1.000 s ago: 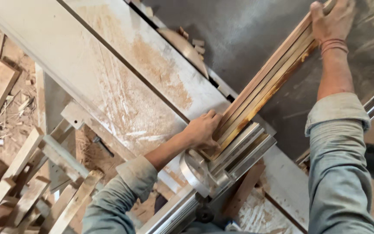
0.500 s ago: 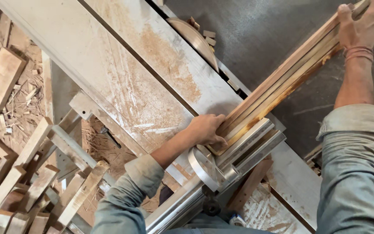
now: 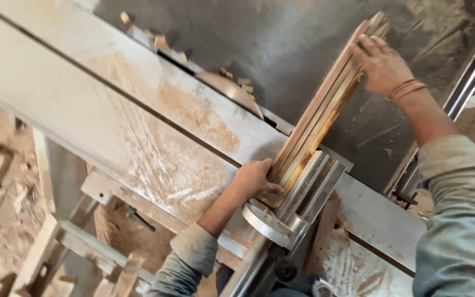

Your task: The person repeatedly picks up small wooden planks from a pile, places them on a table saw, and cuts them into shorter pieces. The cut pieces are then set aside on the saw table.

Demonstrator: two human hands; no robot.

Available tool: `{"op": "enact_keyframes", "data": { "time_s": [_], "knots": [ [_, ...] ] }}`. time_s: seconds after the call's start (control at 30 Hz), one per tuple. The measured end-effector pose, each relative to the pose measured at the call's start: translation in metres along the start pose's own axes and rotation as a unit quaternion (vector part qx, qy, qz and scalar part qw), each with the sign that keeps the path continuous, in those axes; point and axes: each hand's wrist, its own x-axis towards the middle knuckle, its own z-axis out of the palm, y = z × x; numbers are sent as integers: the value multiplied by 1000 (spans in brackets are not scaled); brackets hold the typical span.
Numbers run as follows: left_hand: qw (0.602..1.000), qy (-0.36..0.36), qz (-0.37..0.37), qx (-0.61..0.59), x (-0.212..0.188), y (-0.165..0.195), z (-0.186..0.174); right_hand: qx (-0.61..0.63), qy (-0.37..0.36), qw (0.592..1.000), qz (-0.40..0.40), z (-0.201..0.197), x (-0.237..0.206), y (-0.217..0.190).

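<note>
Two hands grip one bundle of wood strips [image 3: 320, 118], which lies slanted across the saw's tabletop [image 3: 138, 132]. The left hand [image 3: 254, 179] is clenched on the bundle's near end, fingers curled against the strips' side, just above a rounded metal guide [image 3: 265, 220]. The right hand [image 3: 380, 63] lies over the far end, palm down and fingers spread across the top strips, pressing rather than wrapping them; a reddish band circles its wrist. Along the bundle's right side runs a grey metal fence [image 3: 317, 187], touching the strips at the near end. Left of the bundle, a round saw blade [image 3: 232, 91] rises partly from a slot in the tabletop, with small wood offcuts [image 3: 163, 44] scattered along the slot's far edge. Pale sawdust [image 3: 182, 115] is spread over the tabletop between blade and left hand. Both arms wear grey-green sleeves. Below the tabletop at the left, rough wood scraps [image 3: 39, 253] lie heaped on the floor among a metal frame. No container shows anywhere; everything lies loose.
</note>
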Motion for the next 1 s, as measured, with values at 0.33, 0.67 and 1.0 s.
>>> {"op": "enact_keyframes", "data": {
  "time_s": [0.33,0.67,1.0],
  "knots": [
    [999,36,8,-11,-7,2,7,-228,-86,966,-85,-55,22,-25],
    [999,37,16,-1,-1,-5,13,-139,-40,976,-163,-46,31,-12],
    [999,36,23,-6,-1,-7,9,-172,-81,957,-219,-67,48,-21]
  ]
}}
